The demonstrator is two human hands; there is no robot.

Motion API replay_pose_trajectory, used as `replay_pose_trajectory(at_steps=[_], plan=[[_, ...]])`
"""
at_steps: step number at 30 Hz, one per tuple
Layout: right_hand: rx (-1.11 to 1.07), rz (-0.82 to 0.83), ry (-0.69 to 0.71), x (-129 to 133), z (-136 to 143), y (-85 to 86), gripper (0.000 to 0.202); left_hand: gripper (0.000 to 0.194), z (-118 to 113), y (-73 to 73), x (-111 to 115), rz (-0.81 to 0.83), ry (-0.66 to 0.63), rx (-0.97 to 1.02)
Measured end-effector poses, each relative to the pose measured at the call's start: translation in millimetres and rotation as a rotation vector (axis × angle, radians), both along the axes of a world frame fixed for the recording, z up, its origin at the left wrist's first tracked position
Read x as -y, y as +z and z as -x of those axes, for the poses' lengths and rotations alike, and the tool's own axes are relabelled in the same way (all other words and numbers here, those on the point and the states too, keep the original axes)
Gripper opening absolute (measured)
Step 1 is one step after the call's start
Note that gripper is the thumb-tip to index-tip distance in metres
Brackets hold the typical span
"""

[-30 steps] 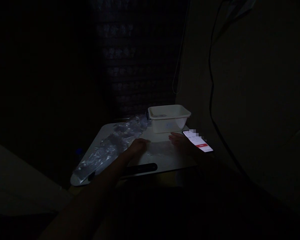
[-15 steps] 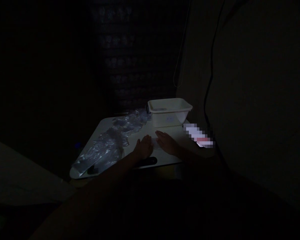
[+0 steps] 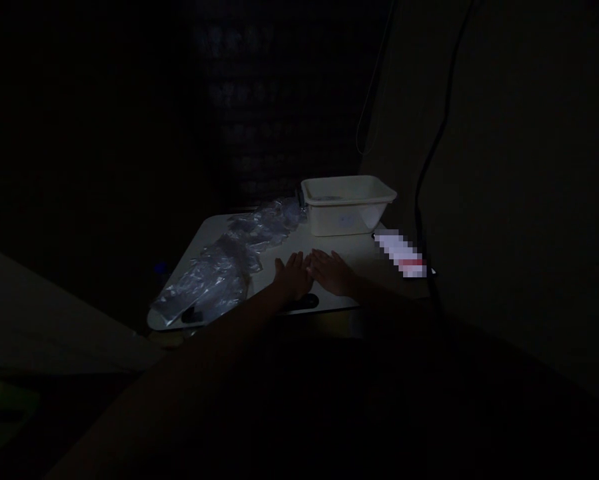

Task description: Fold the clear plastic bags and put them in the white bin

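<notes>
My left hand [image 3: 295, 277] lies flat with its fingers stretched out, near the front edge of a small white table [image 3: 199, 243]. Close beside it, my right hand [image 3: 332, 272] also lies flat, its fingertips at the fingers of the left hand. Anything thin beneath the palms is hidden in the dim light. To the left of my hands spreads a row of crumpled clear plastic bags [image 3: 219, 273]. A white plastic tub [image 3: 346, 219] stands behind my hands at the back of the table, with something pale and indistinct inside.
A bright, pixelated flat object [image 3: 402, 255] rests at the table's right side. A dark cable [image 3: 446, 113] hangs along the right wall, and a thin cord loop [image 3: 362, 143] hangs at the back. A dark slot [image 3: 306, 302] is by the front edge. The surroundings are very dark.
My hands have come together, closing the gap where a pale, thin patch showed between them. The whole scene sits higher in view as the head tilts down.
</notes>
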State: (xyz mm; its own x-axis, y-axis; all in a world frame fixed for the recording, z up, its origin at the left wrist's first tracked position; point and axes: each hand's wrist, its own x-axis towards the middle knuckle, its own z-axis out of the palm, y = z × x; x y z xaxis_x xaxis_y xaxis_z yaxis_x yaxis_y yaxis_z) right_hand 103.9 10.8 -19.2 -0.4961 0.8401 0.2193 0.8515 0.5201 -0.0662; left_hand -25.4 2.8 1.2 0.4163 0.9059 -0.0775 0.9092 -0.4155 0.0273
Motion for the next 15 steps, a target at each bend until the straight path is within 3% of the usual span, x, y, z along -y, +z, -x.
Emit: replay_pose_trajectory(at_steps=[15], plan=[[0.010,-0.043,-0.031,-0.9,-6.4,-2.9,0.048,0.054,-2.9,2.9,0.6,-0.006,0.030,-0.050]])
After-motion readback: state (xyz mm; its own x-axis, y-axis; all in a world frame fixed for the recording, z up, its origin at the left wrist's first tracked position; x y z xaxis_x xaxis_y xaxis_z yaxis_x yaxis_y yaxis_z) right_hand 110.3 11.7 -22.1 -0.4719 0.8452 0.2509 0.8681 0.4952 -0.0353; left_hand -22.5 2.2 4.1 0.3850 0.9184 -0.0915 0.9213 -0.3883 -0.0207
